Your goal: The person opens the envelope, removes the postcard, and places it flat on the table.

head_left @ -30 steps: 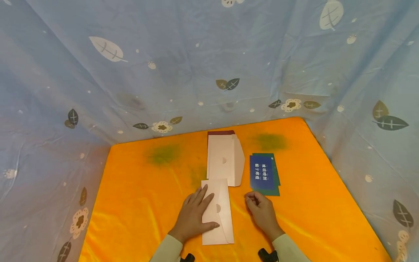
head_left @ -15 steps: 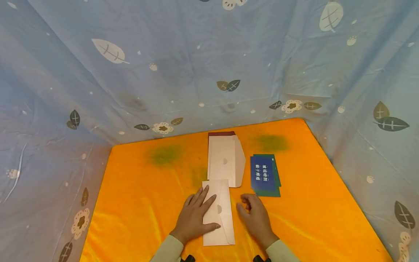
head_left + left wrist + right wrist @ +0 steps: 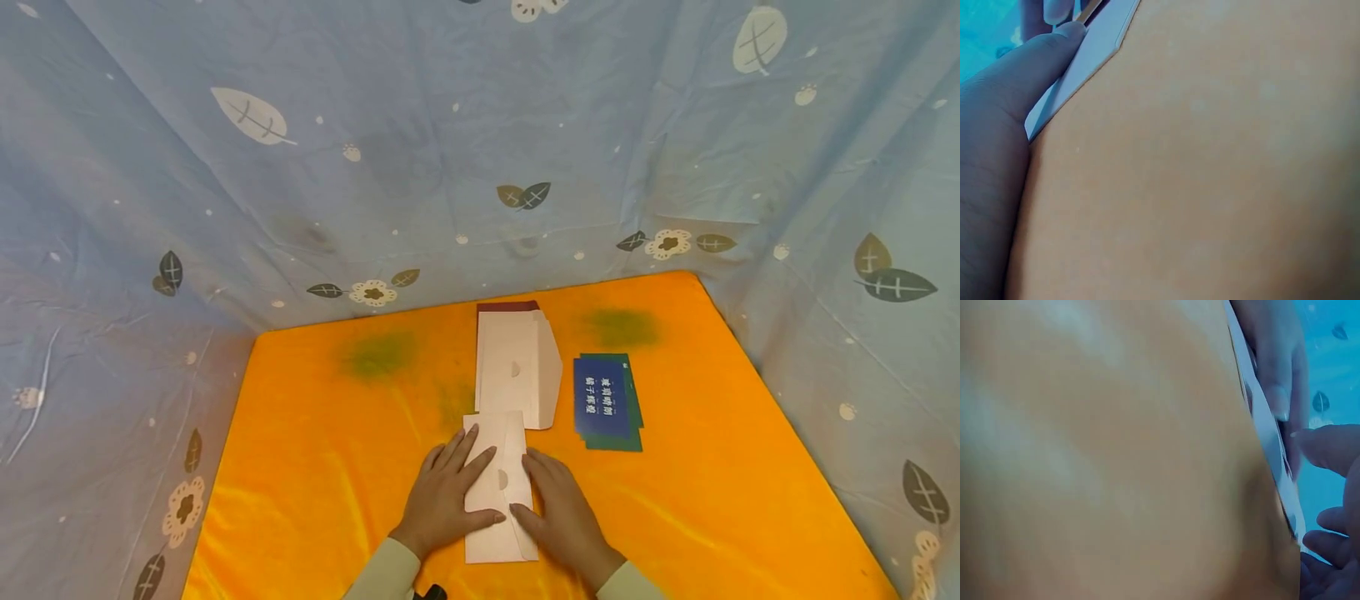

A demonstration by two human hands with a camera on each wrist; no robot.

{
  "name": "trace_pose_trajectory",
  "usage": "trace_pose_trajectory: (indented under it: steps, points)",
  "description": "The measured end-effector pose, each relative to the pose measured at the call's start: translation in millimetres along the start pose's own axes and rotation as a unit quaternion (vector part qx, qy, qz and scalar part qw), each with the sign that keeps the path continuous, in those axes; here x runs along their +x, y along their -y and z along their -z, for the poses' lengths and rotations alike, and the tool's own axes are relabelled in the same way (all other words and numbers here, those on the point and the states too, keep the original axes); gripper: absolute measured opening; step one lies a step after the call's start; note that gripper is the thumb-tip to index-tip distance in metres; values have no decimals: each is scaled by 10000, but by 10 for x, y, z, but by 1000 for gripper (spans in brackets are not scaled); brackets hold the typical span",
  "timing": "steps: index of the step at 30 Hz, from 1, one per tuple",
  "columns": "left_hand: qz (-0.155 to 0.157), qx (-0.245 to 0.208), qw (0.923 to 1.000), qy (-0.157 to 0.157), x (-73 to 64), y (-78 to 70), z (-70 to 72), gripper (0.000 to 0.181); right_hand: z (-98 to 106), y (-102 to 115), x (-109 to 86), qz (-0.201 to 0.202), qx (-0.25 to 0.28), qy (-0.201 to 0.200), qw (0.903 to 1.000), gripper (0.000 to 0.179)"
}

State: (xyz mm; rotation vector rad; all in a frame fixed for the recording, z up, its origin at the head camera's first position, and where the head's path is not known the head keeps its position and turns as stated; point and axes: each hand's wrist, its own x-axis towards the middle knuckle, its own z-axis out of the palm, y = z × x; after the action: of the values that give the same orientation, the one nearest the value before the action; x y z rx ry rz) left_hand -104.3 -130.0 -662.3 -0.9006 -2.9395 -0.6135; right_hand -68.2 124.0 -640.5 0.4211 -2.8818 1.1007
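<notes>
A pale pink envelope [image 3: 504, 454] lies on the table before me, its flap folded over along the right side. My left hand [image 3: 446, 500] rests on its left half, fingers spread and thumb lying across the paper. At the right edge of the same envelope is my right hand [image 3: 562, 512], with its fingers extended and the thumb over the flap. In the right wrist view the thumb [image 3: 1332, 447] and fingers are spread apart, with no visible grip on the paper. The left wrist view shows the left thumb [image 3: 1047, 59] over the envelope's edge.
Just beyond lies a second pink envelope [image 3: 504, 350] with its flap unfolded to the right, above a dark red piece [image 3: 507, 306]. To the right, a blue card [image 3: 603, 400] with white characters overlaps a green card [image 3: 636, 408]. Orange cloth [image 3: 337, 458] covers the table; patterned blue curtains [image 3: 450, 150] surround it.
My right hand has moved left from beside the cards to the near envelope's right edge, and its curled fingers have straightened. The left hand stays on the envelope.
</notes>
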Motion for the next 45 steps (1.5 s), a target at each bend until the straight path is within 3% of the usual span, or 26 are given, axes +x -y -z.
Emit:
trace_pose_trajectory:
  steps: [5,12,39,45]
  points:
    - [7,-19,10000,17,-2,-7,-3,95,-61,53,-26,313,-448,267,9981,81]
    - [99,-123,9998,122,-13,-3,7,96,-59,145,-19,324,-645,407,9966,72]
    - [141,-93,9997,202,-3,8,7,96,8,211,-3,96,-430,454,9980,64]
    - [92,-102,9999,98,0,5,9,95,55,209,22,-23,-225,705,9973,65]
